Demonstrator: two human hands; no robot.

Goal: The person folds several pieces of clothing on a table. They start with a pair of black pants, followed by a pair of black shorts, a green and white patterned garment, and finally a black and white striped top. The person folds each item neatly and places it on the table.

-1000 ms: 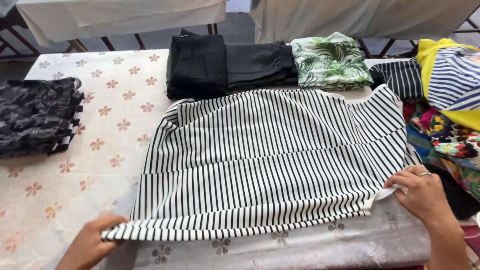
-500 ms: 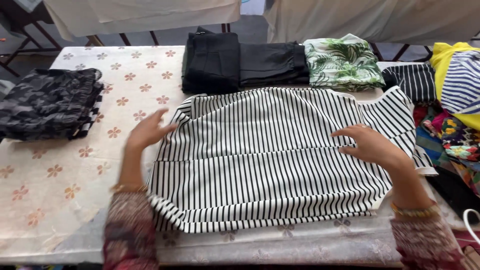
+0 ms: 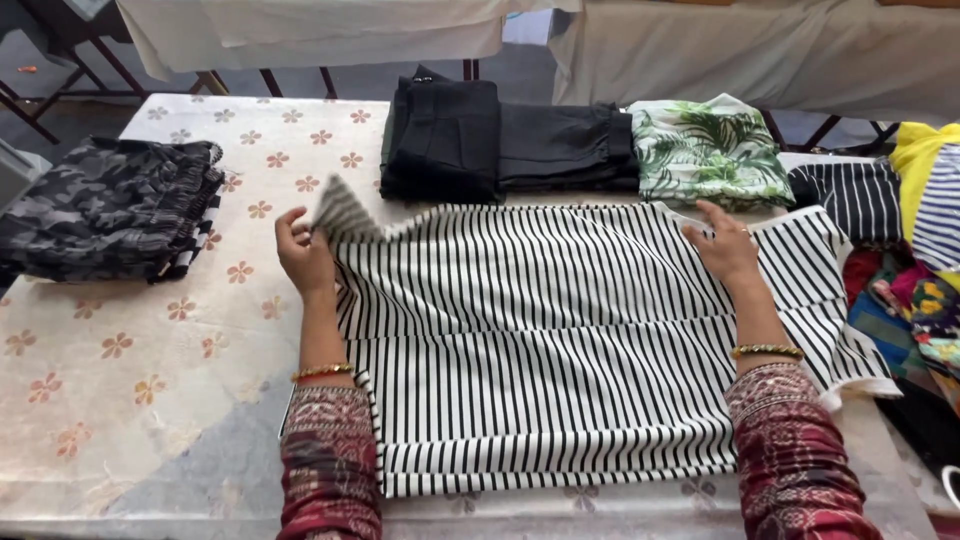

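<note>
Both hands have slid up to the far edge of the black-and-white striped top (image 3: 560,340), spread on the floral tablecloth (image 3: 130,380). My left hand (image 3: 303,252) pinches its lifted corner; my right hand (image 3: 725,250) rests flat and open, starting a sleeve fold.

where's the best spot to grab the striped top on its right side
Probably the far right corner of the striped top, beside the right hand, coming from the right edge: that flap lies flat and loose past the hand, while the left hand already pinches the lifted left corner.
</note>
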